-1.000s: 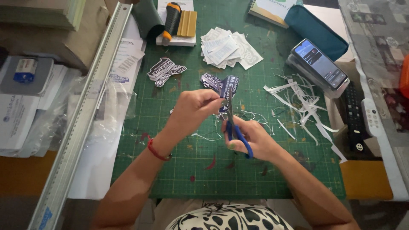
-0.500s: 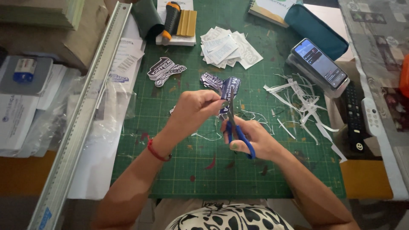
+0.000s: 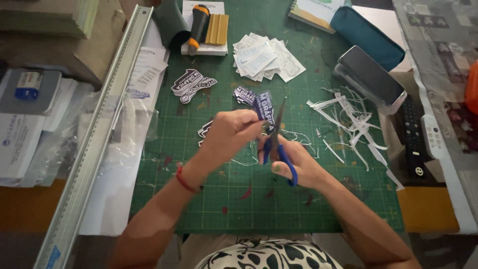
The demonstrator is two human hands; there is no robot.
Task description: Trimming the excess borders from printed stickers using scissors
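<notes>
1. Since the earlier frame, both hands have barely shifted; the scissors' blades have tipped a little more upright against the sticker.
2. Left hand (image 3: 231, 134) is closed in a pinch on a dark printed sticker (image 3: 263, 107), holding it up above the green cutting mat (image 3: 209, 199) on the worktop.
3. Right hand (image 3: 294, 162) is curled through the blue-handled scissors (image 3: 276, 144), blades slightly parted at the sticker's edge.
4. Trimming around the sticker's outline looks to be the step in hand.
5. Continuing calls for turning the sticker while closing the blades along its border.
6. White paper offcuts (image 3: 348, 119) lie to the right; cut stickers (image 3: 191, 84) lie further up the mat.
</notes>
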